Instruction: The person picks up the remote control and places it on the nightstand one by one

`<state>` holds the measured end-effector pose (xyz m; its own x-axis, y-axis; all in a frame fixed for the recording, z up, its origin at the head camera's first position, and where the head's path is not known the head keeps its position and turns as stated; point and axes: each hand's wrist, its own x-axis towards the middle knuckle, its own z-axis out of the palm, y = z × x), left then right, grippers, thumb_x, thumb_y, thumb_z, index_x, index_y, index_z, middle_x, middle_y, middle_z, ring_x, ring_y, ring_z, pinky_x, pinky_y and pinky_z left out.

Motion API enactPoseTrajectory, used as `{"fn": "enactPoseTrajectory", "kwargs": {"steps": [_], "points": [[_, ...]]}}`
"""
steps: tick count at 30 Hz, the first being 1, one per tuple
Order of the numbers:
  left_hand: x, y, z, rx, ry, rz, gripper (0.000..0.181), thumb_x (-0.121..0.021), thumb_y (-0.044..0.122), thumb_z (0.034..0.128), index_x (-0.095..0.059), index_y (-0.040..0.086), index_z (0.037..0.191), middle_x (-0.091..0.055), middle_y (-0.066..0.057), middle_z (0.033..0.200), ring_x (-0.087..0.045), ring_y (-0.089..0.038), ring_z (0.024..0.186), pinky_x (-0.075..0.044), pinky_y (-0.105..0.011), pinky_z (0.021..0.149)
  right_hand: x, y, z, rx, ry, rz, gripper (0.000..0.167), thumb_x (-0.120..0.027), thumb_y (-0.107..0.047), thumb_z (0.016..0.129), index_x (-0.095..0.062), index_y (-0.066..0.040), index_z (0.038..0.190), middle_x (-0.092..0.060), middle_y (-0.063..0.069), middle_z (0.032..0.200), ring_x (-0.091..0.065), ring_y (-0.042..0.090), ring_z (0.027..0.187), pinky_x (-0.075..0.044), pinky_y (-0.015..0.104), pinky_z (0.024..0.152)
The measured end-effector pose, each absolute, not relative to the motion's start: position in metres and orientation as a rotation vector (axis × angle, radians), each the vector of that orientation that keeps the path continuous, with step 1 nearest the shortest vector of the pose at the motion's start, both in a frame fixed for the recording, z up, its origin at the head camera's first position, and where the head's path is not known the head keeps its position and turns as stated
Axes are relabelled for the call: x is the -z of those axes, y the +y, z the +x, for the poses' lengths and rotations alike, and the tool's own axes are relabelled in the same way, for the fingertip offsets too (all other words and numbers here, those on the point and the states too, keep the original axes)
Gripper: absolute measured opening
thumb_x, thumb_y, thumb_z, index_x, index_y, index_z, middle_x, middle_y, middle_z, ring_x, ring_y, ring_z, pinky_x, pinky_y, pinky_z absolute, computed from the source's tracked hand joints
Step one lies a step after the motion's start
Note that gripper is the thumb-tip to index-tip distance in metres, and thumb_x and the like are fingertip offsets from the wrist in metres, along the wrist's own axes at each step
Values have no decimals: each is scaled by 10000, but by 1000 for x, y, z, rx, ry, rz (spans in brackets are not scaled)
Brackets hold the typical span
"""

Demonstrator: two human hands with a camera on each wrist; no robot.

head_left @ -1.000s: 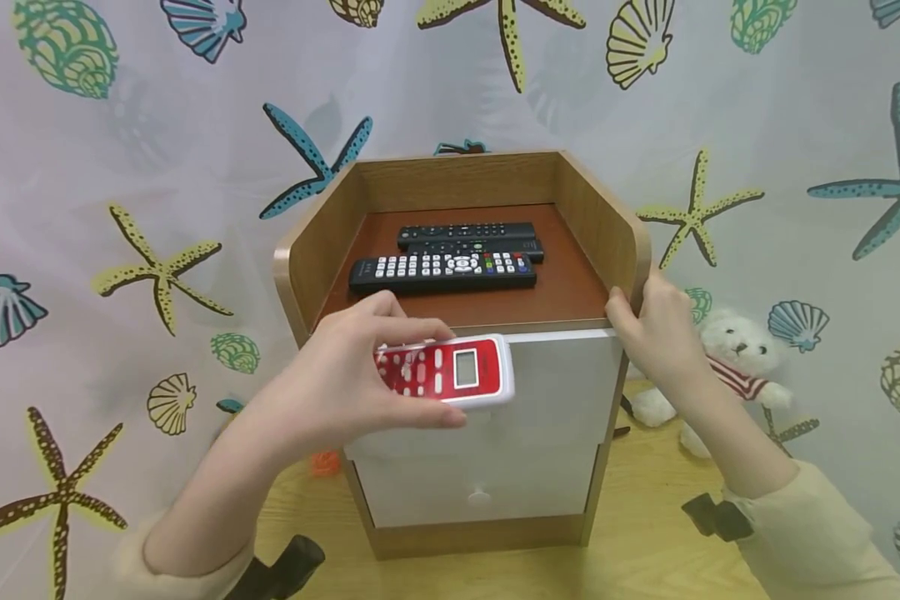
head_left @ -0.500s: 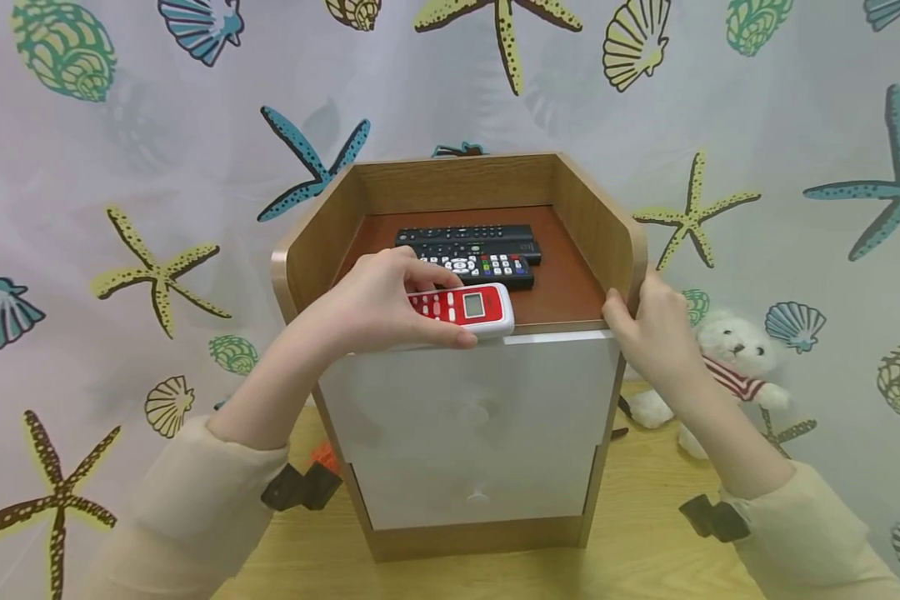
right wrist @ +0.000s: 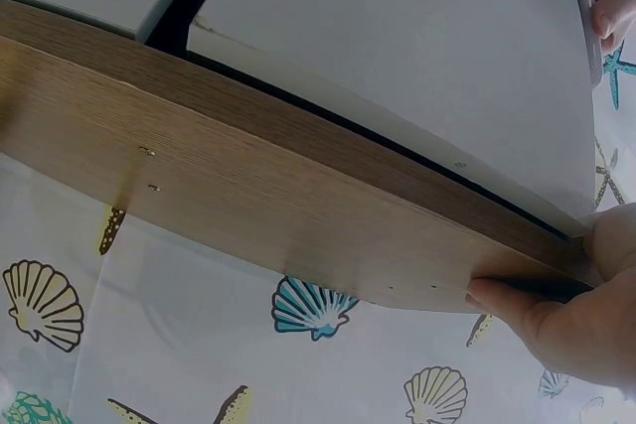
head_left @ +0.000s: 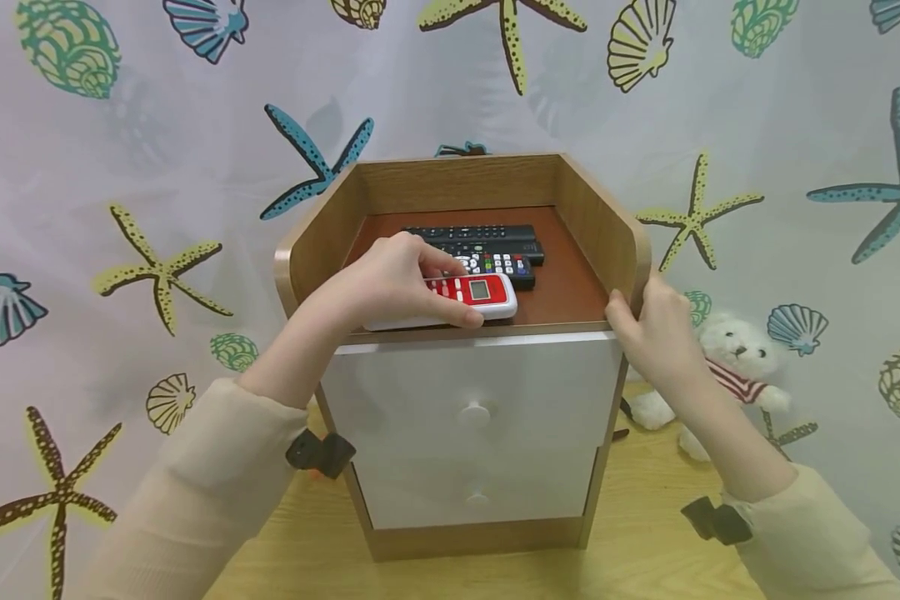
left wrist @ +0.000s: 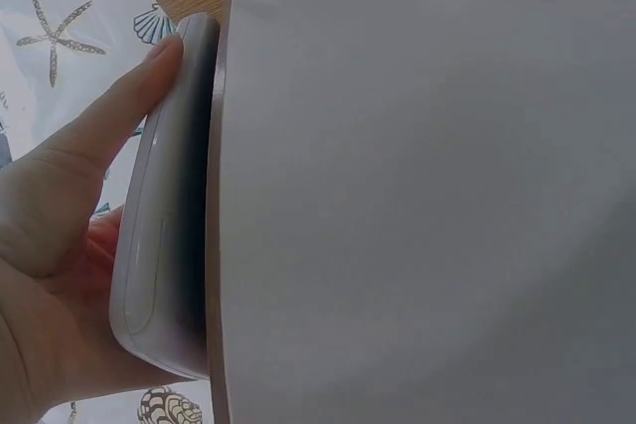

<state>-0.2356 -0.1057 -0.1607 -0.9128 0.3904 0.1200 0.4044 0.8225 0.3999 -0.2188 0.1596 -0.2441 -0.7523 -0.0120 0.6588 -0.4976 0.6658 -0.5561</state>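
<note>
My left hand [head_left: 397, 279] holds a red and white remote control [head_left: 497, 292] with a small grey screen, low over the front edge of the cabinet top [head_left: 566, 292]. In the left wrist view the remote's white side [left wrist: 149, 245] lies along that edge, thumb against it; whether it touches the surface I cannot tell. Behind it are several black remotes in a row; the front black remote [head_left: 523, 275] is partly hidden by my left hand. My right hand [head_left: 658, 333] grips the front end of the cabinet's right side panel [head_left: 607, 221].
Two white drawers with round knobs fill the cabinet front, the upper drawer [head_left: 540, 400] above the lower drawer [head_left: 540, 483]. Low wooden walls border the top on three sides. A white teddy bear [head_left: 735, 342] sits right of the cabinet, before a shell-patterned curtain [head_left: 195, 167].
My left hand has carried the red and white remote up and forward, from in front of the upper drawer to the cabinet top's front edge. My right hand has kept its place.
</note>
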Motion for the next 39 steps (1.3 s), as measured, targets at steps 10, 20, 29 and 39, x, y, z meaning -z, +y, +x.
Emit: {"fn": "enactPoseTrajectory", "kwargs": {"steps": [10,20,29,39], "points": [[158,-102,-244,646,-2997,-616,590,-794,476,682,-658,227,1199,-616,-50,1124,-485,-201,1056,-473,-363,836,244,159,-218,-998,-2251,394,307,-457,-42,890,-508,156,1119,-623,339,1049,-650,407,814,-535,473,622],[161,-98,-252,668,-2991,-585,587,-786,467,697,-653,211,1208,-616,-58,1163,-494,-209,1075,-470,-376,873,243,159,-219,-1015,-2258,389,314,-456,-44,892,-505,152,1132,-617,340,1072,-645,440,899,-544,536,692],[162,-97,-258,635,-3008,-561,603,-780,466,709,-631,211,1235,-602,-61,1157,-484,-209,1073,-454,-377,889,244,159,-218,-1004,-2257,384,305,-454,-52,893,-508,146,1118,-621,335,1053,-645,424,871,-541,518,678],[162,-98,-261,589,-3032,-574,609,-759,461,731,-610,210,1266,-587,-89,1180,-473,-227,1092,-457,-380,866,244,160,-219,-999,-2249,384,298,-457,-52,893,-516,143,1111,-627,330,1044,-650,419,864,-539,511,667]]}}
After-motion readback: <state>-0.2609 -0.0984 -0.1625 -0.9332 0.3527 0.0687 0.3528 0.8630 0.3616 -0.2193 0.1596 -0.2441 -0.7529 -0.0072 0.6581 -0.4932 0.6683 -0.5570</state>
